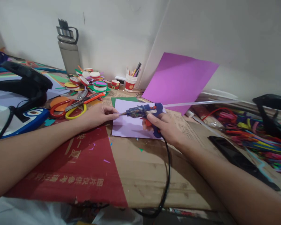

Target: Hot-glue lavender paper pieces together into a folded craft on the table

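My right hand [166, 125] grips a blue glue gun [137, 112] by its handle, fingers around the orange trigger. A long translucent glue stick [201, 102] sticks out of its back, and a black cord [168, 168] hangs from the handle. The nozzle points left, right at the fingertips of my left hand [102, 113]. Thumb and fingers of that hand are pinched together; whatever lies between them is too small to make out. Beneath the gun lies a lilac paper sheet [121, 128], partly over a green sheet [125, 99].
Red-handled scissors [58, 107] and yellow-handled scissors [77, 114] lie left of my left hand. Behind are tape rolls [100, 86], a cup of pens [130, 82] and a bottle [69, 53]. Purple paper [180, 78] leans on the wall. A phone [241, 159] lies right.
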`<action>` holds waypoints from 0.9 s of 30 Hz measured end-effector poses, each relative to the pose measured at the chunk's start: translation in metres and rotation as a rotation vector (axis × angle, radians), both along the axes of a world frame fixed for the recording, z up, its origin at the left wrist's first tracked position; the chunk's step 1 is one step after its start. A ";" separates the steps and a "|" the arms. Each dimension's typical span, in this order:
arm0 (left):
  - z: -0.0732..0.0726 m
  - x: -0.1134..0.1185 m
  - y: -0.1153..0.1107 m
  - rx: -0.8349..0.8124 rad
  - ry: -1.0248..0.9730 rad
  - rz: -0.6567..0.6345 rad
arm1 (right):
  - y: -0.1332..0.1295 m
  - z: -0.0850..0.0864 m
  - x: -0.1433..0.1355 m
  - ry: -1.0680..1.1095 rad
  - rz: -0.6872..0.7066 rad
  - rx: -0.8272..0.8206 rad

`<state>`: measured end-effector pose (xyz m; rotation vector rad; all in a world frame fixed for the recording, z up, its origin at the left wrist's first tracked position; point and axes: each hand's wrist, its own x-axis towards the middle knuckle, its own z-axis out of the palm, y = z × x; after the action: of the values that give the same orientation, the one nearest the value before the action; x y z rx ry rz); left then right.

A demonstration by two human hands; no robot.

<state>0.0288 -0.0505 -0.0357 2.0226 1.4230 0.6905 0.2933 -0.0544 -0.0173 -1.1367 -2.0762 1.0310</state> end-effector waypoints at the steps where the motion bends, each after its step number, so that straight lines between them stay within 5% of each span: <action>1: 0.000 -0.001 0.000 0.006 -0.002 -0.005 | 0.005 -0.007 0.001 0.149 -0.029 -0.053; 3: 0.001 -0.001 -0.002 0.017 0.002 -0.015 | 0.015 -0.022 0.001 0.439 -0.088 -0.093; 6: 0.001 0.000 -0.005 0.070 0.026 -0.051 | 0.024 -0.036 0.000 0.572 -0.136 -0.156; 11: 0.001 0.000 -0.009 0.328 0.141 -0.220 | 0.027 -0.039 0.002 0.513 -0.151 -0.176; 17: 0.000 -0.005 -0.010 0.438 0.233 -0.399 | 0.031 -0.042 0.005 0.457 -0.150 -0.168; 27: -0.004 -0.008 -0.011 0.548 0.289 -0.486 | 0.031 -0.043 0.005 0.401 -0.137 -0.144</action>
<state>0.0212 -0.0615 -0.0397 2.8561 0.8644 0.6315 0.2983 -0.0232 -0.0600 -1.0241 -1.6118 1.2405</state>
